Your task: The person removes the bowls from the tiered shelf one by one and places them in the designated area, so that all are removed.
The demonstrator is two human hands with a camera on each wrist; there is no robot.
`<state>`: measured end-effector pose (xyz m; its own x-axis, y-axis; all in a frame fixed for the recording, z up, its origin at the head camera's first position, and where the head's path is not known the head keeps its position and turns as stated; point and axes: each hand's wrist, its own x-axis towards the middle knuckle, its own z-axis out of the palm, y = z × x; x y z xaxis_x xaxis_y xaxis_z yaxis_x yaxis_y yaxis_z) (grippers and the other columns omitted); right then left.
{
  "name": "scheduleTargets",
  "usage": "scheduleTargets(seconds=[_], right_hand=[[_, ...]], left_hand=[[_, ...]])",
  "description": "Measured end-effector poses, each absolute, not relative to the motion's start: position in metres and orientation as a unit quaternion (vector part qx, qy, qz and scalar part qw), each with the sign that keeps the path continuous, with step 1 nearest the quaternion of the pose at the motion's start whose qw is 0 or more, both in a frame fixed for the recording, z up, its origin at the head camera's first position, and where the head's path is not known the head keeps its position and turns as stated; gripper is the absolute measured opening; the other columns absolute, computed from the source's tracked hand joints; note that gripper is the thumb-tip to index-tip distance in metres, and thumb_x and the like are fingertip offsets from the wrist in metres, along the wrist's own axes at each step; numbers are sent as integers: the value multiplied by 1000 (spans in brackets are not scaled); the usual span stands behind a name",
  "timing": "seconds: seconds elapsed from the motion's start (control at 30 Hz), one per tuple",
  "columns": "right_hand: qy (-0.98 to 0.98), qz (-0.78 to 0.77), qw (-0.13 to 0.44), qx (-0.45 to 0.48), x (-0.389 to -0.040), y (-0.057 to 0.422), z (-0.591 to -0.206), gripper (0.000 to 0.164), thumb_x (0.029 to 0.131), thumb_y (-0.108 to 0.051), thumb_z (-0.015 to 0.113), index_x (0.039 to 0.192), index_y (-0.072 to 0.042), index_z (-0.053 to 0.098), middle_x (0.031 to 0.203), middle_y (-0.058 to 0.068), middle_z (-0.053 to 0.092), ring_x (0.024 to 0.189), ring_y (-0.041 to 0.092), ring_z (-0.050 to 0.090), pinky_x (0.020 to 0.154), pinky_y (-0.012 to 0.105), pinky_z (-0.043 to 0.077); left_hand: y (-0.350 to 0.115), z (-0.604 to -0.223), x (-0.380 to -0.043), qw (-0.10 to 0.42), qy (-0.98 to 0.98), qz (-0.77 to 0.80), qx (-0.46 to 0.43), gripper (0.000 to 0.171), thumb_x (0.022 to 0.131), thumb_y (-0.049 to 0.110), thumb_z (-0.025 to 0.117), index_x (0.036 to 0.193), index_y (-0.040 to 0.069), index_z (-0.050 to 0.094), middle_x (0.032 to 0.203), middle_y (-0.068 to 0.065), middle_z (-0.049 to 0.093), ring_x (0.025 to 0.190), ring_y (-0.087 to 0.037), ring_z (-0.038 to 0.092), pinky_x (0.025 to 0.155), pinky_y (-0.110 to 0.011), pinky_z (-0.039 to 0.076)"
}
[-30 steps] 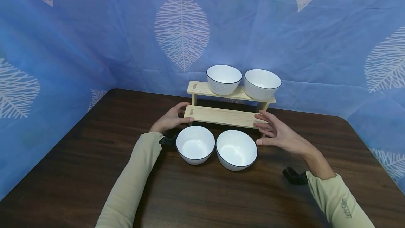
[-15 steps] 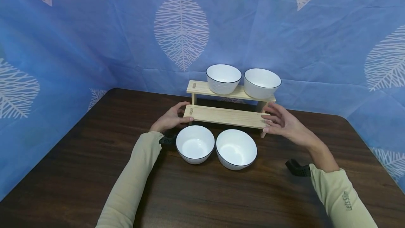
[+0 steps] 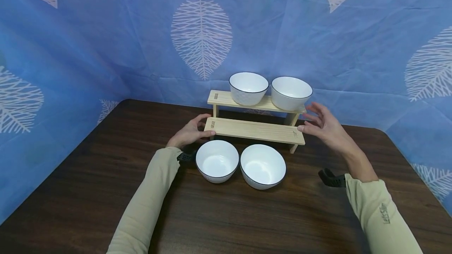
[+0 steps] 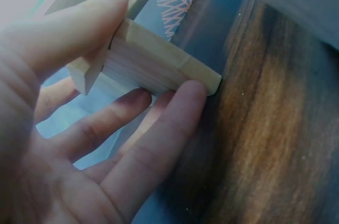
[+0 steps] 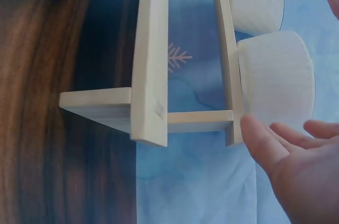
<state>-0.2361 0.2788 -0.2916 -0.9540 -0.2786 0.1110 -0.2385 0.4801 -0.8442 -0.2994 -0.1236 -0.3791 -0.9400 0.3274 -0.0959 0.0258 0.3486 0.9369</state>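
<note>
A pale two-tier wooden shelf point(image 3: 254, 129) stands at the back of the table. My left hand point(image 3: 188, 132) holds its left end, thumb over the lower board and fingers against the side leg point(image 4: 159, 65). Beyond the shelf's right end, my right hand point(image 3: 330, 130) is spread, its thumb tip close by the lower board's end and its fingers near the upper board's end. In the right wrist view, fingers point(image 5: 265, 144) extend beside the upper board and a bowl point(image 5: 278, 78). Two white dark-rimmed bowls, left point(image 3: 248, 88) and right point(image 3: 291, 94), sit on the upper tier; the lower tier is bare.
Two more white bowls, left point(image 3: 217, 162) and right point(image 3: 263, 166), stand side by side on the dark wooden table point(image 3: 226, 218) in front of the shelf. A blue leaf-print cloth point(image 3: 141, 30) hangs right behind the table.
My right hand has moved up and away from beside the front right bowl, past the lower board's end to near the upper one. The left hand, shelf and bowls stay put.
</note>
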Motion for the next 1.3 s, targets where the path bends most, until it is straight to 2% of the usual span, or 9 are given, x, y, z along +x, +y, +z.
scheduleTargets(seconds=[0.27, 0.5, 0.57, 0.87, 0.97, 1.17, 1.3], right_hand=[[857, -501, -25, -122, -248, 276, -287, 99, 99, -14, 67, 161, -3, -10, 167, 22, 5, 149, 43, 20, 111, 30, 39], [842, -525, -36, -118, -262, 273, -288, 99, 98, -11, 66, 160, -1, -11, 166, 24, 3, 150, 43, 17, 117, 51, 27], [837, -532, -36, -121, -265, 272, -289, 99, 98, -10, 66, 160, -1, -10, 166, 25, 2, 150, 43, 17, 117, 53, 26], [821, -557, -49, -117, -277, 267, -293, 98, 97, -8, 67, 161, -4, -7, 167, 21, 6, 150, 40, 20, 116, 45, 32], [811, -572, -53, -111, -283, 264, -296, 99, 97, -6, 67, 161, -4, -8, 167, 21, 6, 151, 39, 19, 117, 50, 29], [796, -593, -54, -104, -292, 263, -296, 104, 96, -4, 67, 160, -6, -15, 168, 20, -1, 153, 37, 8, 120, 54, 18], [796, -593, -61, -106, -300, 264, -297, 106, 94, -3, 69, 160, -7, -14, 168, 21, 3, 153, 37, 9, 120, 54, 18]], left_hand=[[-124, -377, -298, 134, 812, 557, 114, 78, 96, 14, 73, 159, 10, 29, 131, -27, 51, 109, -36, 63, 90, -48, 56], [-124, -377, -298, 135, 813, 554, 117, 78, 96, 15, 73, 159, 9, 28, 132, -27, 51, 111, -36, 63, 89, -47, 57], [-124, -377, -299, 137, 811, 557, 115, 78, 96, 14, 73, 159, 10, 28, 132, -27, 51, 111, -36, 63, 89, -46, 57], [-125, -380, -300, 136, 813, 555, 112, 77, 96, 15, 73, 159, 10, 28, 132, -27, 51, 110, -36, 63, 89, -47, 57], [-125, -380, -298, 134, 814, 554, 111, 77, 97, 14, 72, 159, 10, 28, 132, -27, 51, 110, -36, 63, 89, -48, 57], [-124, -381, -298, 130, 814, 555, 111, 77, 96, 13, 73, 159, 10, 29, 128, -27, 53, 106, -36, 65, 88, -49, 57], [-125, -380, -299, 128, 813, 557, 111, 77, 96, 13, 73, 159, 10, 30, 126, -26, 54, 104, -34, 65, 88, -49, 57]])
